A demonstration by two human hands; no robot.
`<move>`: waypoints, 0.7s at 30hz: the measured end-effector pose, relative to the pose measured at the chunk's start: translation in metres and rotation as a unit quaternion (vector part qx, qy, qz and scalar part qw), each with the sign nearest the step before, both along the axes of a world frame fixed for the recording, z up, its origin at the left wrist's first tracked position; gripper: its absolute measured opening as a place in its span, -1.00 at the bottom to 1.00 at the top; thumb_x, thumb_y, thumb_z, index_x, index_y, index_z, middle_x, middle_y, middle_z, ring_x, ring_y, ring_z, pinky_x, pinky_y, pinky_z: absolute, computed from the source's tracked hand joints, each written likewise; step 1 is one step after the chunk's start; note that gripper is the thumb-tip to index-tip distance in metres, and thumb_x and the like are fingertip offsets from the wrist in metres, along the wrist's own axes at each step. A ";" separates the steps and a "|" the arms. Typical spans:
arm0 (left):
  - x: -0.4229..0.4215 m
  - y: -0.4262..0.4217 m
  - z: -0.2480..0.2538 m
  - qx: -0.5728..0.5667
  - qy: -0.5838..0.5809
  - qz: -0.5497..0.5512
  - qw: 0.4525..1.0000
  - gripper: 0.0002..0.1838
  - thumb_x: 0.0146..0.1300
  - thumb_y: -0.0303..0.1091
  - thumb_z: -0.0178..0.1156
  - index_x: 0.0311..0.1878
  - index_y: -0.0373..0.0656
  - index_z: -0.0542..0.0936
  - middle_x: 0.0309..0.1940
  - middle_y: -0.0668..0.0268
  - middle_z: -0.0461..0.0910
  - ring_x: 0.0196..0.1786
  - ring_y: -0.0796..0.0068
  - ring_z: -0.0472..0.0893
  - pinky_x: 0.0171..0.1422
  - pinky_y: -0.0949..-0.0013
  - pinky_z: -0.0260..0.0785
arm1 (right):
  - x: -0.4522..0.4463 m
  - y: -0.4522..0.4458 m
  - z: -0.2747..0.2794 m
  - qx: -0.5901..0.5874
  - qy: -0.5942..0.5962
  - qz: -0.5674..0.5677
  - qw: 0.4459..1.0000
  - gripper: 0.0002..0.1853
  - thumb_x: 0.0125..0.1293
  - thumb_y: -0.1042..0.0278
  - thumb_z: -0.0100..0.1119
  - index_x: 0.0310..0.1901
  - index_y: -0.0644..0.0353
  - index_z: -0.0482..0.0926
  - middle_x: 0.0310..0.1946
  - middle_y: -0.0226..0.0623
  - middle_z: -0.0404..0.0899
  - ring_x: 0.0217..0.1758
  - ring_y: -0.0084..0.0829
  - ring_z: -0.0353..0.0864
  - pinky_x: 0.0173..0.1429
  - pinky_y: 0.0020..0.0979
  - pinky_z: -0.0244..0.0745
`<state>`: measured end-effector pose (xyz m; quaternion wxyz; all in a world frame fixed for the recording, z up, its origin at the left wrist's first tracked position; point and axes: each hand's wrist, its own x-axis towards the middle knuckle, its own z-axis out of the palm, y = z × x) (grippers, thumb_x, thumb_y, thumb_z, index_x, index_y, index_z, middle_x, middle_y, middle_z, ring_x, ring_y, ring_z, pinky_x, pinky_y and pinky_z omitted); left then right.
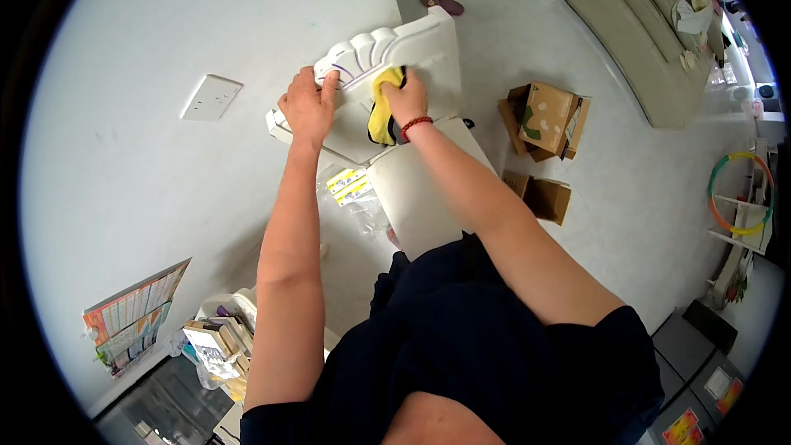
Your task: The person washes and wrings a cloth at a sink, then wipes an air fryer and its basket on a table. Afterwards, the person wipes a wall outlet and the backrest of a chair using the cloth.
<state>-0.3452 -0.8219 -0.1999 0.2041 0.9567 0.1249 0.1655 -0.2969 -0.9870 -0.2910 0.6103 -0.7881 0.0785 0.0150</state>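
Note:
A white chair (437, 45) with a shell-shaped, scalloped backrest stands before me against the wall side. My left hand (308, 105) grips the left end of the backrest's top, thumb on the near face and fingers partly hidden behind the edge. Bunched in my right hand (407, 99) is a yellow cloth (381, 119) with dark edging, pressed against the inner face of the backrest. A red beaded bracelet (416, 126) circles my right wrist. Below the cloth extends the pale chair seat (424, 189).
Open cardboard boxes (548, 119) lie on the floor to the right, with a sofa (634, 49) beyond. A slipper (442, 2) lies behind the chair. Yellow-and-white packs (350, 187) in clear plastic sit left of the seat. The wall carries a socket (212, 97) and a calendar (136, 317).

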 end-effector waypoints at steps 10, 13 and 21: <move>0.000 -0.004 -0.002 0.010 -0.015 0.005 1.000 -0.55 0.36 0.11 0.11 -0.16 -0.17 0.52 -0.36 0.25 0.56 -0.25 0.24 0.54 0.13 0.10 0.14 | 0.017 -0.053 -0.024 -0.168 -0.146 -0.039 0.974 -0.72 0.18 0.46 0.20 -0.10 0.41 0.55 -0.04 0.02 0.49 0.05 0.02 0.48 0.16 -0.14 0.41; -0.001 -0.007 0.001 0.012 -0.014 0.004 1.000 -0.54 0.36 0.11 0.12 -0.13 -0.18 0.53 -0.36 0.26 0.57 -0.25 0.25 0.54 0.12 0.10 0.15 | 0.010 -0.043 -0.029 -0.209 -0.191 0.021 0.959 -0.72 0.17 0.48 0.21 -0.09 0.39 0.56 -0.02 -0.03 0.49 0.09 -0.04 0.47 0.19 -0.18 0.41; 0.000 -0.003 0.000 0.000 -0.007 -0.007 1.000 -0.54 0.37 0.11 0.10 -0.12 -0.17 0.53 -0.35 0.28 0.57 -0.24 0.26 0.55 0.12 0.11 0.14 | 0.047 -0.119 -0.003 -0.350 -0.238 0.202 0.883 -0.86 0.30 0.44 -0.03 -0.19 0.22 0.52 -0.15 -0.17 0.48 -0.07 -0.10 0.54 -0.01 -0.17 0.52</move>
